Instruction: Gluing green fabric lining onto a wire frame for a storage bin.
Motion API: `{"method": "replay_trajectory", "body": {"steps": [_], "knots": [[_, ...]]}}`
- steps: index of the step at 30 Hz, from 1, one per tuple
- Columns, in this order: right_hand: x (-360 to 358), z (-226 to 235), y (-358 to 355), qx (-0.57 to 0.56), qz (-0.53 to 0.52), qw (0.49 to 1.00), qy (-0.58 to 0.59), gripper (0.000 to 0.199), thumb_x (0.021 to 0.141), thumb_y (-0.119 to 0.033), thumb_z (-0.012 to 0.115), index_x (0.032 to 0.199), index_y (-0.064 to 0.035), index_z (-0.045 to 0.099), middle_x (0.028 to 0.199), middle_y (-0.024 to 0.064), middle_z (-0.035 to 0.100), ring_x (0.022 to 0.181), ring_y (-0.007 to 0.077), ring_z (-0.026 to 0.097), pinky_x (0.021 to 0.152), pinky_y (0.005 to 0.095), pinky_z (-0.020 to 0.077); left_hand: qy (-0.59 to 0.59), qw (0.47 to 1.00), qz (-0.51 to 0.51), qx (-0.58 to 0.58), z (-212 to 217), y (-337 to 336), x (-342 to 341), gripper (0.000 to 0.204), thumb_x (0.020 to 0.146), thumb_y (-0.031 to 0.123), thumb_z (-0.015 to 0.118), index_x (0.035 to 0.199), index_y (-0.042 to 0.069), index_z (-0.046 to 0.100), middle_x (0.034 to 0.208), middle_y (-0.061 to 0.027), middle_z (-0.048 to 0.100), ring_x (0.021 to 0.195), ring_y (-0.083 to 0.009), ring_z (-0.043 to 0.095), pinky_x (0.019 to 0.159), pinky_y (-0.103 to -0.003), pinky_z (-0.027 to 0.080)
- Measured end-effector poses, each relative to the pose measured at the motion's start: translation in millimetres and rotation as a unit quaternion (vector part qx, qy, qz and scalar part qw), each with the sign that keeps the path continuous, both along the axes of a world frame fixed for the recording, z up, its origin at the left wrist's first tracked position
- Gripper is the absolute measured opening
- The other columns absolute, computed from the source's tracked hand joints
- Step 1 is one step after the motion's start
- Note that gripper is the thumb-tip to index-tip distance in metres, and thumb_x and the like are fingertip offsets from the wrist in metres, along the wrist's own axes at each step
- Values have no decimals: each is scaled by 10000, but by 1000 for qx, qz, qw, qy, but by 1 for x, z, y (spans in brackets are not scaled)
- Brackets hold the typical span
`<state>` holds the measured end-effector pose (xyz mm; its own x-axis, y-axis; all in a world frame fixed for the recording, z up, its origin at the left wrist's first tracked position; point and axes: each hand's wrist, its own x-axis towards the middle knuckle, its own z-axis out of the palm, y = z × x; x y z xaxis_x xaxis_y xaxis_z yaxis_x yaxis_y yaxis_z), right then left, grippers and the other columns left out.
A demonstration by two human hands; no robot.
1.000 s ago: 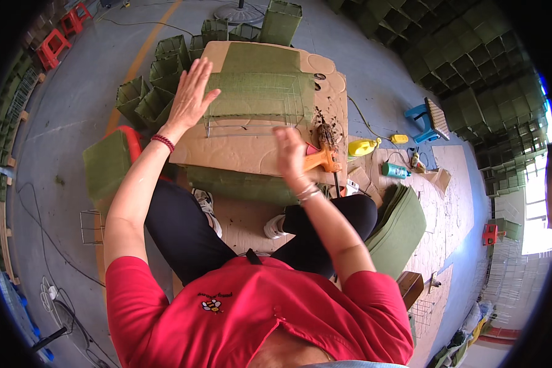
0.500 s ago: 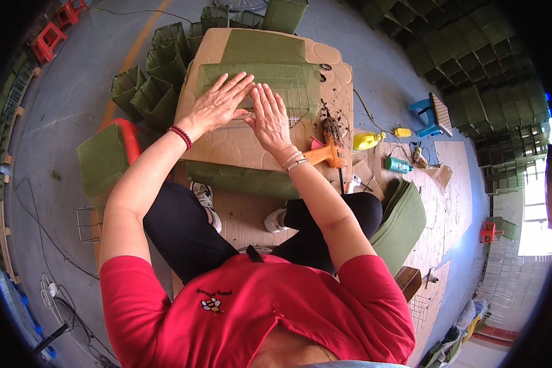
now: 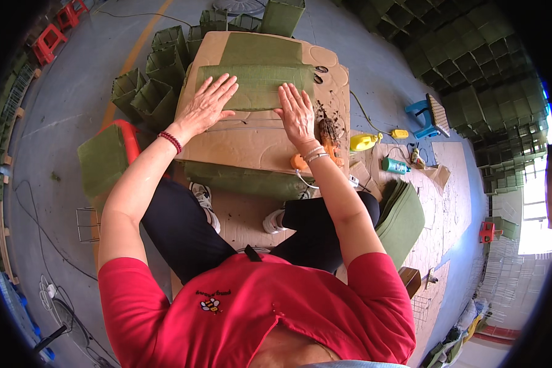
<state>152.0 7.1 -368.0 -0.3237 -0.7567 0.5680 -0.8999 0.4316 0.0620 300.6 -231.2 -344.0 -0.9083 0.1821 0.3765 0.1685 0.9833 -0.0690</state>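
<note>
In the head view, the hands are now lying farther apart. The left hand (image 3: 207, 107) is spreading its straight fingers a little; the right hand (image 3: 297, 115) is keeping its straight fingers closer. Both are touching the green cloth (image 3: 259, 93) on the cardboard (image 3: 239, 146).

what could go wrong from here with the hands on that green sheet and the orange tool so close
The right hand's forearm crosses over the orange tool, so it might get knocked; if the tool is hot, which I can't tell, skin could burn. The green sheet could shift or crease under uneven pressure. Dark crumbs nearby might stick to it.
</note>
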Motion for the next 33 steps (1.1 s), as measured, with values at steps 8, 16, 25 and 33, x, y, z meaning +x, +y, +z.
{"method": "replay_trajectory", "body": {"steps": [8,16,25,33], "knots": [[69,-4,16,-207,-82,962,-157,425,933,-293,518,1254,-18,469,1208,154,547,1143,290,506,950,435,383,-17,995,41,85,-11,-4,15,747,854,404,600,1431,47,286,1527,-104,179,1411,-285,150,1148,-428,207],[81,-20,-51,-472,28,512,-717,354,914,-273,601,1032,57,554,960,115,618,807,193,630,680,317,540,14,980,37,194,-10,26,41,768,859,331,623,1448,28,233,1525,-156,156,1416,-339,102,1142,-428,204],[-24,2,-9,-251,112,429,-860,269,879,-156,645,985,84,585,924,151,629,774,249,651,746,354,574,135,927,139,320,78,2,19,512,887,438,561,1157,4,595,1085,-187,634,1028,-344,593,943,-404,432],[43,-9,30,-310,-115,639,-695,561,893,-553,520,854,-2,620,778,99,662,714,212,664,649,307,524,13,914,-3,406,54,-33,-151,664,864,461,605,1320,0,461,1307,-180,526,1228,-274,492,1030,-352,381]]}}
